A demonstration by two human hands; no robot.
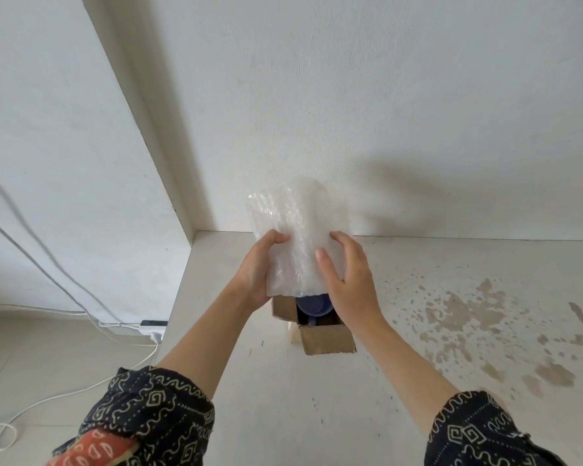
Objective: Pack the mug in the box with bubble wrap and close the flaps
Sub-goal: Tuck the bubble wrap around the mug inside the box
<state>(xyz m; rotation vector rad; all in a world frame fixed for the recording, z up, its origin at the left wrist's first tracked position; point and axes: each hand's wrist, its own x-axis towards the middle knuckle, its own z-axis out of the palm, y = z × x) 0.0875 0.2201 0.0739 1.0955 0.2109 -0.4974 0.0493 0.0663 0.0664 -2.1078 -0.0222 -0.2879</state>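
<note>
A sheet of clear bubble wrap (293, 237) is held up between both hands above a small cardboard box (327, 338). My left hand (258, 270) grips its left edge and my right hand (347, 274) grips its right edge, thumb on the front. The box stands open on the white table (283, 398), its flaps spread outward. Inside it, just under the wrap's lower edge, a dark blue mug (313, 306) shows its rim. The wrap hides the far half of the box.
The table meets a white wall (384, 112) right behind the box. Brownish stains (468, 317) mark the table to the right. Left of the table's edge, the tiled floor holds a power strip (152, 326) and white cables (81, 391).
</note>
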